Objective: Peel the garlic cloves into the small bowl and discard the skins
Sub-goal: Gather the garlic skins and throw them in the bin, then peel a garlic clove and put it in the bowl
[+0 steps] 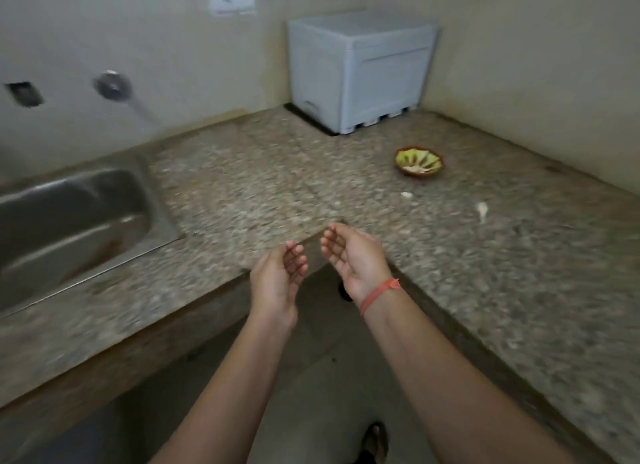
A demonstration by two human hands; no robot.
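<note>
A small bowl with a green inside and brown rim sits on the granite counter at the right, with pale garlic pieces in it. Two pale bits lie on the counter nearer me: a small garlic piece and a garlic skin scrap. My left hand and my right hand hover side by side over the counter's inner corner, palms facing each other, fingers loosely curled, holding nothing. An orange band circles my right wrist.
A steel sink is set into the counter at the left, with a wall tap above it. A grey plastic box stands in the back corner. The floor and a sandalled foot show below.
</note>
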